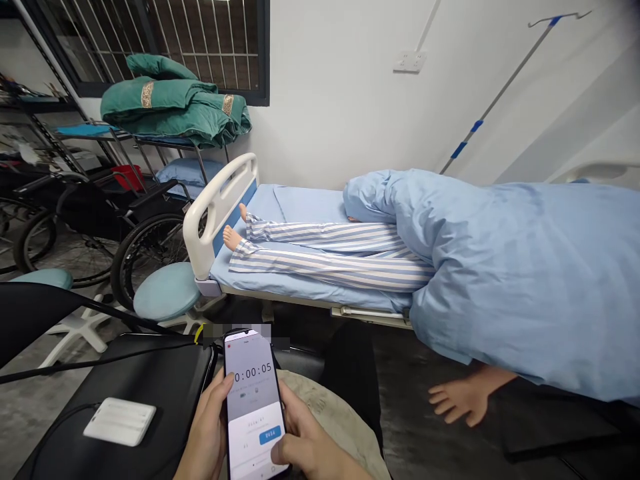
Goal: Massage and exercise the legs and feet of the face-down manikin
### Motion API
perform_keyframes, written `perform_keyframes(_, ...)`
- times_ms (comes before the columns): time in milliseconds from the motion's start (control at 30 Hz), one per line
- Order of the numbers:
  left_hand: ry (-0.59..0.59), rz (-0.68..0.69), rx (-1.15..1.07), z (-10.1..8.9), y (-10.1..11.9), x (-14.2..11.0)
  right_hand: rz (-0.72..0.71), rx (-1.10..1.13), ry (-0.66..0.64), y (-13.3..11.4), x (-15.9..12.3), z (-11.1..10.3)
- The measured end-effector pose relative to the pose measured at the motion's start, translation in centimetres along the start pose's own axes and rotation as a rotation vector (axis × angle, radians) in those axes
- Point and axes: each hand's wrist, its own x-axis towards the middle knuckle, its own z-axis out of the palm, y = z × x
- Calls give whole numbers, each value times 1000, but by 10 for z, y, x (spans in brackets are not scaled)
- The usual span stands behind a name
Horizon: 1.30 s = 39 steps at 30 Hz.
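A smartphone stands upright in front of me at the bottom middle, between my two hands. My left hand grips its left edge, the thumb beside the timer digits. From the right side my right hand holds it too, with the thumb over the lower screen near a blue button. The screen shows a timer at about 00:00:05 above a white panel. The fingers behind the phone are hidden.
A bed bears a figure in striped trousers under a blue quilt; one hand hangs over the side. A white power bank lies on a black chair. Stools and a wheelchair stand left.
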Motion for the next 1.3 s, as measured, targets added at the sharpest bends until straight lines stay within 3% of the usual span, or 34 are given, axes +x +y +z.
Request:
perform_keyframes(200, -49, -13, 13, 0, 1, -2, -13, -6, 0, -3, 0, 3)
perform_keyframes(833, -38, -8, 41, -2, 1, -2, 7, -32, 29, -4, 0, 7)
perform_keyframes(1300, 61, 13, 16, 2, 2, -5, 15, 15, 20, 2, -2, 4)
